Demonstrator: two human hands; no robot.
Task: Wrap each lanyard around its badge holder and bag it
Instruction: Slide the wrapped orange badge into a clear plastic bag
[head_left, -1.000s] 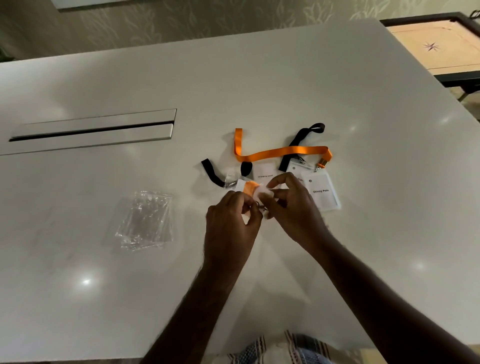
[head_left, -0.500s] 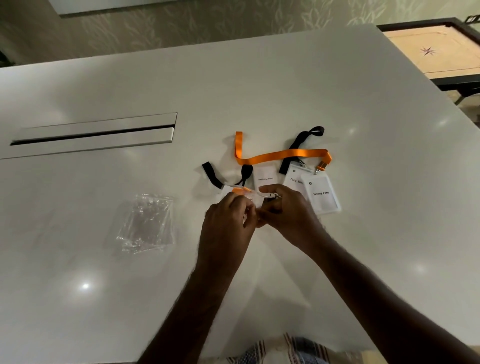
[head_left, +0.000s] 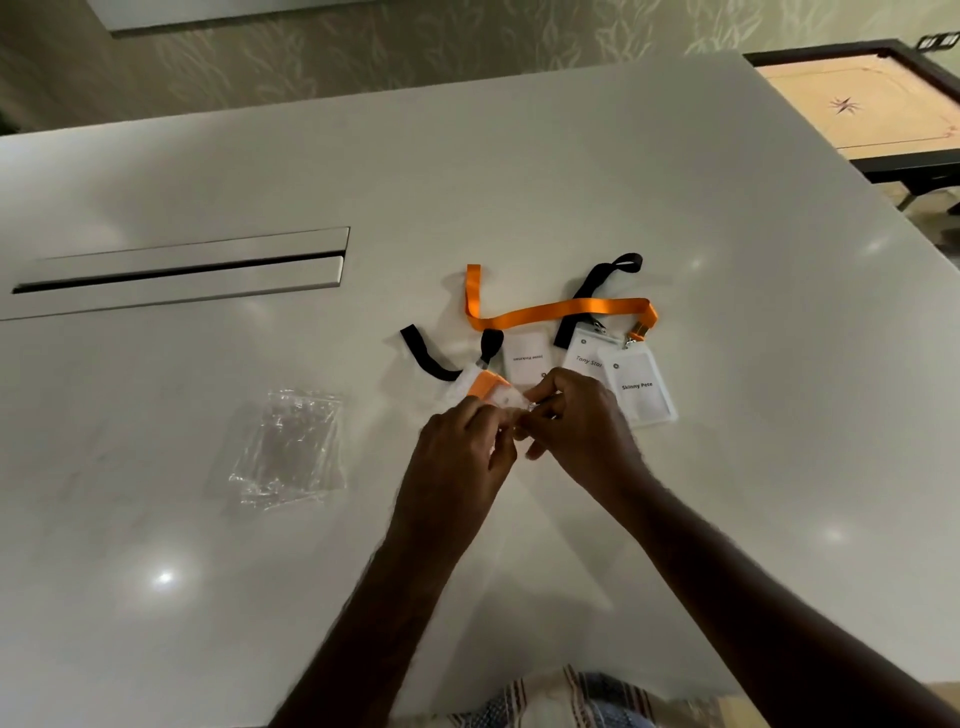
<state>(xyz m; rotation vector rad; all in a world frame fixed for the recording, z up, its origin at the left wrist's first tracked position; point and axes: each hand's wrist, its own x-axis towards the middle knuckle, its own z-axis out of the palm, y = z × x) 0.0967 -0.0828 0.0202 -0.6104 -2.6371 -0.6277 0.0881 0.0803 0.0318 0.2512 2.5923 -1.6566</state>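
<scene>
My left hand (head_left: 457, 457) and my right hand (head_left: 582, 431) meet over the middle of the white table (head_left: 675, 182). Together they pinch a badge holder wrapped in orange lanyard (head_left: 493, 393), which seems to sit in a clear bag. Just beyond lie three more badge holders: one (head_left: 527, 356) on a black lanyard (head_left: 431, 358), one (head_left: 587, 353) on another black lanyard (head_left: 597, 286), and one (head_left: 644, 389) clipped to a long orange lanyard (head_left: 545, 312). A stack of clear bags (head_left: 291, 447) lies to the left.
A long metal cable slot (head_left: 182, 270) is set into the table at the left. A carrom board (head_left: 862, 104) stands beyond the table's far right corner. My striped clothing (head_left: 561, 701) shows at the near edge.
The wrapped orange badge has tilted between my fingers, flat half a second ago and raised again now. Both hands stay together in the same spot. The loose badges have not moved.
</scene>
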